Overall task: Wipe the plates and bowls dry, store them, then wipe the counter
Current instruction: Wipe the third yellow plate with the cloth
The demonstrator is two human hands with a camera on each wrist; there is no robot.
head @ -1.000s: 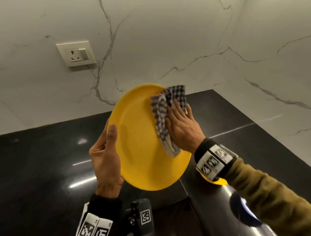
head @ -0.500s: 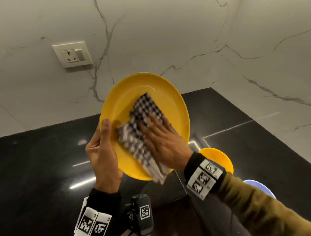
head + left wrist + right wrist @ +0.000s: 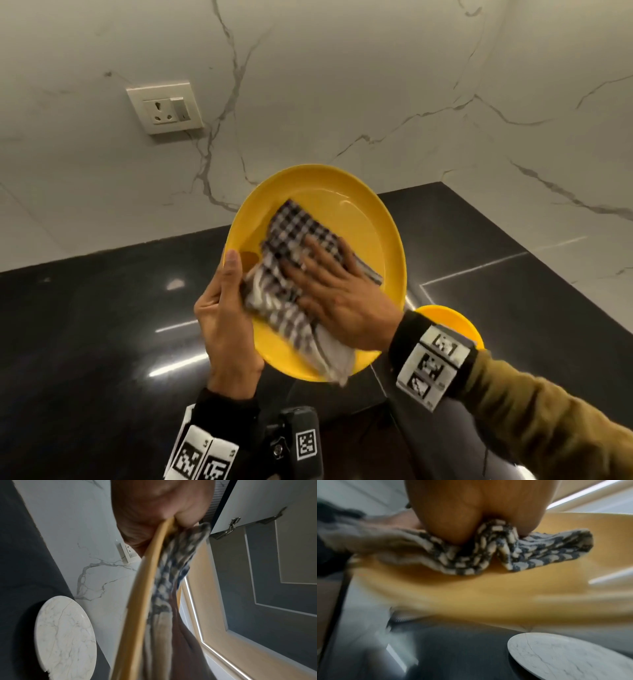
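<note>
A yellow plate (image 3: 363, 219) is held up above the black counter, tilted with its inner face toward me. My left hand (image 3: 224, 308) grips its left rim, thumb on the front and fingers behind. My right hand (image 3: 339, 294) lies flat with straight fingers on a black-and-white checked cloth (image 3: 291, 236), pressing it against the plate's inner face. The left wrist view shows the plate's rim (image 3: 149, 588) edge-on with the cloth (image 3: 175, 563) beside it. In the blurred right wrist view, the cloth (image 3: 488, 555) is bunched under my palm on the plate (image 3: 488, 595).
A yellow bowl (image 3: 452, 322) sits on the black counter (image 3: 85, 325) behind my right wrist. A round marble board (image 3: 573, 655) lies on the counter below the plate. Marble walls meet in a corner at the back right, with a wall socket (image 3: 164, 108) at the upper left.
The plate has turned its inner face toward me. My right hand has slid the cloth from the plate's right rim onto its middle and left part. My left hand keeps its grip.
</note>
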